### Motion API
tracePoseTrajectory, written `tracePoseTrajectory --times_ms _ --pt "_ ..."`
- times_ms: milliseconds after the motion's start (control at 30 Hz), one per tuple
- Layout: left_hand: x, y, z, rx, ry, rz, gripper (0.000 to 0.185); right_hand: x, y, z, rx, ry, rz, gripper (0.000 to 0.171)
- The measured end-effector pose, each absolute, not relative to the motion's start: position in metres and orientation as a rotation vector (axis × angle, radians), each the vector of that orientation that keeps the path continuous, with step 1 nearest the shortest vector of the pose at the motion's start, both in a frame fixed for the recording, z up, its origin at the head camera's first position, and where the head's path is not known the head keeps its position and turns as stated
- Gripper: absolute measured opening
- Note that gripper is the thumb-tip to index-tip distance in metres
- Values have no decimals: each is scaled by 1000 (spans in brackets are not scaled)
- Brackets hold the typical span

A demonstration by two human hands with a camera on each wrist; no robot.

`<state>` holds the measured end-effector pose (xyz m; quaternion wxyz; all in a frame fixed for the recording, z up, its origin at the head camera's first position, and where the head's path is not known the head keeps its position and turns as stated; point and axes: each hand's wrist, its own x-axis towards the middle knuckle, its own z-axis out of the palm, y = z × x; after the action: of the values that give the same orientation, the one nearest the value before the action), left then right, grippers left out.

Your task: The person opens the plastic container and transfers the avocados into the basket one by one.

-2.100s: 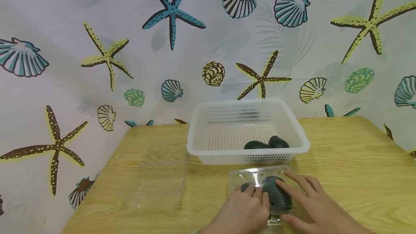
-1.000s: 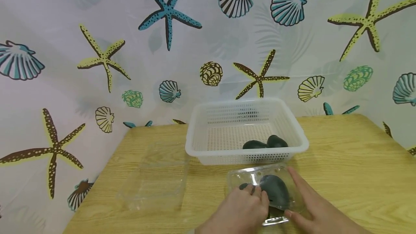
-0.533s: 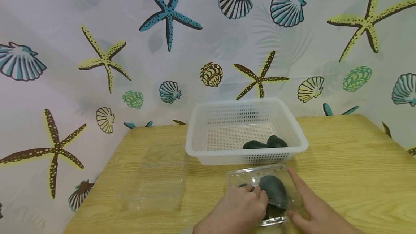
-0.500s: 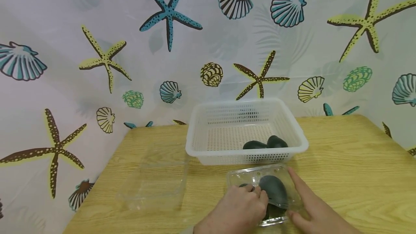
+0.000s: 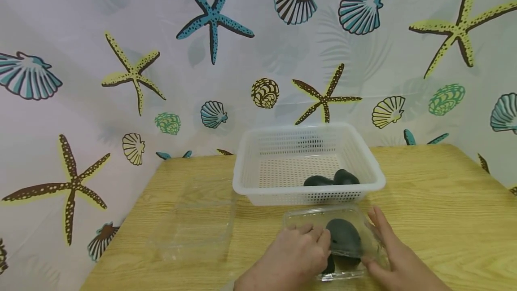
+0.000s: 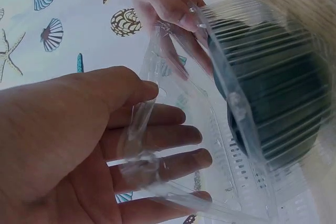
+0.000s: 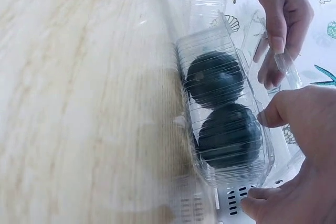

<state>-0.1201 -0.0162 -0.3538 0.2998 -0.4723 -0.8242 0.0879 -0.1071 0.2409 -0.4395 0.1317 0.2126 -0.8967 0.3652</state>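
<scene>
Before the basket, both hands, left and right, pinch the clamshell, its 2 avocados lined front-to-back.

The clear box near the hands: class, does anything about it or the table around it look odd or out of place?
Nothing is spilled or broken. Both hands, left and right, hold the clear box with two avocados inside. One small oddity: a second clear box lies empty on the table's left, while two more avocados sit in the white basket.
</scene>
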Motion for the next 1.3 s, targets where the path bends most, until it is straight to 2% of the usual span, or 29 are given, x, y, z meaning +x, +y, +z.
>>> tracePoseTrajectory --times_ms 167,400,833,1300 --pt "-119 -20 -352 -1205 -2211 199 32 -106 241 -430 440 -2848 1067 102" --pt "-122 -21 -351 -1144 -2194 140 28 -106 242 -429 427 -2928 918 71" --pt "-135 -28 -347 -1102 -2153 61 49 -107 245 -447 590 -2651 701 69" --pt "-149 -36 -341 -925 -2125 -41 52 -103 236 -440 551 -2780 716 65"
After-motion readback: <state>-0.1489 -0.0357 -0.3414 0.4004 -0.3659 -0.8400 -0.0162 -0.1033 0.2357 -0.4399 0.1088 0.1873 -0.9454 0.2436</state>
